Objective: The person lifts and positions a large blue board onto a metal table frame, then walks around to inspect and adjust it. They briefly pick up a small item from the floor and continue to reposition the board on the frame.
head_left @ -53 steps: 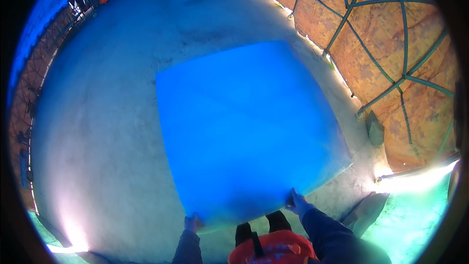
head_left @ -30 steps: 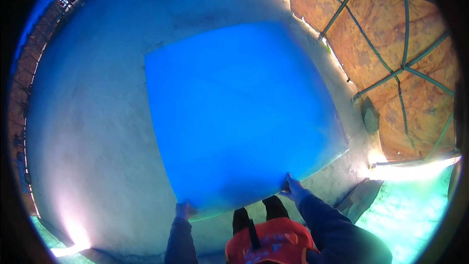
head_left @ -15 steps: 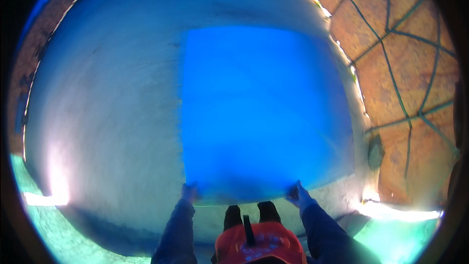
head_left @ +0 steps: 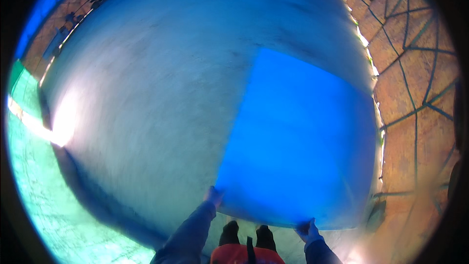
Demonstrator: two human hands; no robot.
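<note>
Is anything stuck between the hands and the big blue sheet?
Nothing visible is. The left hand holds the sheet close to its near left corner; the right hand holds its near edge.

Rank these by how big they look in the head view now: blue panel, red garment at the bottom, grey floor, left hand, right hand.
1. Grey floor
2. Blue panel
3. Red garment, cut off by the lower edge
Left hand and right hand are smallest, too alike to rank.

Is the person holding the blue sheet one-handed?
No, the left hand and right hand both grip the blue sheet at its near end.
</note>
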